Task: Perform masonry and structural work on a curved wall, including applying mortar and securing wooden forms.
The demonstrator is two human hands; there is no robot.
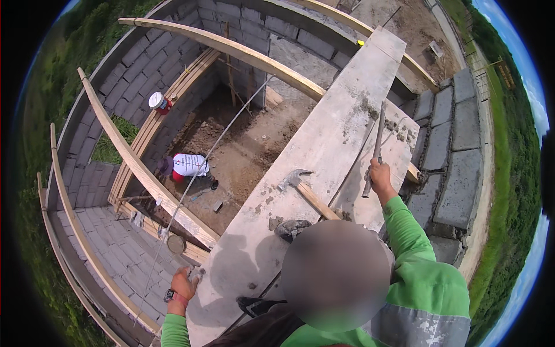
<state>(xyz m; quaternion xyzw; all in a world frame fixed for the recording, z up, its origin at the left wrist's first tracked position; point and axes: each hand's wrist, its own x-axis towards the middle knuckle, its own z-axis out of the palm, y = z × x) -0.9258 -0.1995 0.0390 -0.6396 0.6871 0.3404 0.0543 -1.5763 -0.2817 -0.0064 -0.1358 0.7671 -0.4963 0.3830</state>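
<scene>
My right hand (381, 178) is wrapped round a long grey-brown bar (380, 132), which slants above a pale, cement-spotted board (341, 115). My left hand (182, 283), with a watch at its wrist, is at the board's left edge. Its fingers are bent, and whatever they grip is too small to make out. Between my hands lies a claw hammer (315, 199), its metal head pointing away and its wooden handle running toward me. Beside the handle is a dark grey, crusted lump (291, 230). A blurred patch hides the handle's near end.
Down in the block-walled pit, a person in a white top (189, 165) bends over the dirt. Long timber beams (231, 49) span the opening. A thin line (222, 133) crosses it. On stacked planks (151, 132) stands a white-and-red bucket (160, 103). Concrete blocks (459, 185) rise at right.
</scene>
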